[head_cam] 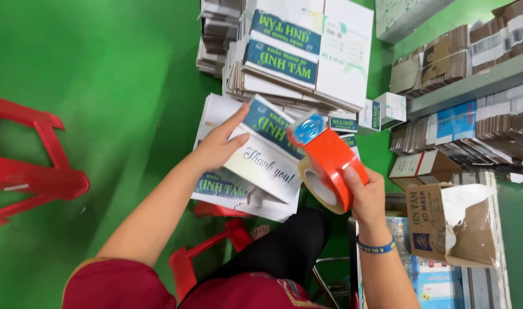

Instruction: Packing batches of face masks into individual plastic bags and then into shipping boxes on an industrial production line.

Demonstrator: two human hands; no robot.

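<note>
One roll of orange tape point(330, 169) is being gripped in the right hand point(365, 197), fingers curled over the top of the roll and thumb pressing its near side; the roll is hanging just right of a folded white carton point(267, 154), touching or nearly touching its right edge. One such carton is being held in the left hand point(218, 146), thumb lying on its face, index finger stretched along its upper left edge, remaining fingers hidden beneath. It is sitting above a low heap of flat cartons point(221, 186); their count cannot be told. One blue wristband point(376, 247) is circling the right wrist.

Beyond, one tall stack of flat cartons point(290, 51) is standing against the heap's far edge. One small assembled white box point(384, 110) is resting to its right. One open brown carton point(453, 223) with white wrapping is sitting near the right hand. Shelving point(473, 86) with bundled cardboard is crowding the right side. Two red stools point(26, 166) are showing: one at left, one point(215, 246) beneath the person. The green floor point(118, 86) at left is lying open, offering room.
</note>
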